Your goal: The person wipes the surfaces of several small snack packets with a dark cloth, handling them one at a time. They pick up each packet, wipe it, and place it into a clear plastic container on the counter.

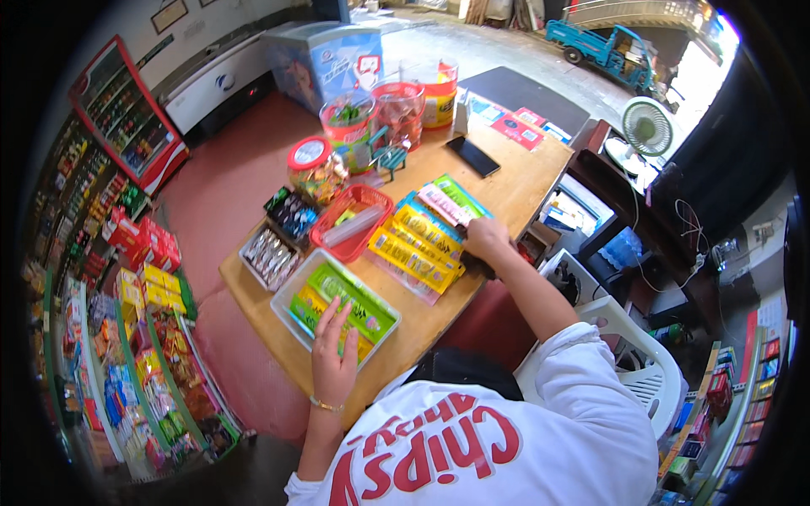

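My left hand point(335, 354) rests with fingers spread on green and yellow snack packets point(354, 303) lying in a white plastic tray point(387, 341) at the table's near corner. Farther right, my right hand point(487, 240) is at the right edge of a spread of flat packets, its fingers curled by the end of a pink packet point(443, 205). Whether it grips that packet is hidden. Yellow packets point(417, 250) lie in overlapping rows left of this hand, over pink ones. A green packet point(459, 195) lies behind the pink one.
A red basket point(350, 256), a box of silvery packets point(271, 259), a round candy jar point(316, 171) and tall plastic tubs point(398, 114) stand on the wooden table point(538, 158). A black phone point(473, 157) lies farther back. A white plastic chair point(658, 379) stands to the right.
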Available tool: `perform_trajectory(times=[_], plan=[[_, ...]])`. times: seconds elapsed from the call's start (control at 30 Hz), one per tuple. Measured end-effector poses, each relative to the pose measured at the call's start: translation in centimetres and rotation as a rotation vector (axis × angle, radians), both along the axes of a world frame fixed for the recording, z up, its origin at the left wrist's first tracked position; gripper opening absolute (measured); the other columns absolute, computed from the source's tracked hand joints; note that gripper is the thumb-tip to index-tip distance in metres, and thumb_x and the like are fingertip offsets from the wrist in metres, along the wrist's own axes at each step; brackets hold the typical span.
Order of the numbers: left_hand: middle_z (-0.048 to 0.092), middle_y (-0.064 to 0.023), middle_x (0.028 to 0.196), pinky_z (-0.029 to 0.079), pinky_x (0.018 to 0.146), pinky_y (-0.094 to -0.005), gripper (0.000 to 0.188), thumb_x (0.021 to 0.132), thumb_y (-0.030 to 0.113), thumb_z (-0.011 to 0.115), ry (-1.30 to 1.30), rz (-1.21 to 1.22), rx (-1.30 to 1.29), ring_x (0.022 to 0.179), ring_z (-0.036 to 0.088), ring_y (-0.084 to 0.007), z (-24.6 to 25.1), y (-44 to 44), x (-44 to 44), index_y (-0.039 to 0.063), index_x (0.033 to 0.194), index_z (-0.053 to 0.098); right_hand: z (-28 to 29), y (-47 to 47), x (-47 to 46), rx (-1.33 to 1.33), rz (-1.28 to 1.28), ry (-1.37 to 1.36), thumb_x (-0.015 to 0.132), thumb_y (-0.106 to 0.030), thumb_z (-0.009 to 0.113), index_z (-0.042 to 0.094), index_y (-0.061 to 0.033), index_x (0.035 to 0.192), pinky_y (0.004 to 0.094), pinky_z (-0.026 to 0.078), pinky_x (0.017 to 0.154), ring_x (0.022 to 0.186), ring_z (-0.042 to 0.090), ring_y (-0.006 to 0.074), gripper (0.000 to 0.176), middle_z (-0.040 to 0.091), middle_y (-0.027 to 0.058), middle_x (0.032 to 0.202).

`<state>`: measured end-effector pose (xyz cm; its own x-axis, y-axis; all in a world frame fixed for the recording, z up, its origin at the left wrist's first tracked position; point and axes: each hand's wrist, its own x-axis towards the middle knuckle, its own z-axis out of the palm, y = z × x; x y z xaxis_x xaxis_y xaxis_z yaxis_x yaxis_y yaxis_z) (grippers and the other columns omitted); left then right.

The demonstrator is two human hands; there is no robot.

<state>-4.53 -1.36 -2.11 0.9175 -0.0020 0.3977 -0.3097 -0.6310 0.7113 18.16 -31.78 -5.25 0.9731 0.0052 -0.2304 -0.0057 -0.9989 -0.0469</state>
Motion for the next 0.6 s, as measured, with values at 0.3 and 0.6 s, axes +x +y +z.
perform_trajectory(times=[0.3, 0.6], plan=[[0.057, -0.0176, 0.135, 0.044, 0.103, -0.0403, 0.034, 0.097, 0.013, 0.056, 0.012, 0.042, -0.006, 0.123, 0.056, -0.0339, -1.6, -0.2, -0.6, 0.002, 0.129, 0.061, -2.7, -1.3, 0.8, -0.103, 0.098, -0.097, 0.082, -0.027, 0.066, 0.075, -0.0078, 0.095, 0.0414, 0.057, 0.079, 0.092, 0.071, 0.0309, 0.025, 0.073, 0.014, 0.099], [0.06, -0.0162, 0.132, 0.045, 0.102, -0.0384, 0.031, 0.097, 0.01, 0.056, -0.026, 0.047, -0.09, 0.119, 0.059, -0.0314, -1.6, -0.2, -0.7, 0.002, 0.125, 0.063, 2.0, -3.7, -0.6, 0.193, 0.052, -0.329, 0.083, -0.03, 0.064, 0.075, -0.0099, 0.093, 0.0457, 0.055, 0.075, 0.085, 0.069, 0.0362, 0.024, 0.071, 0.0174, 0.088]])
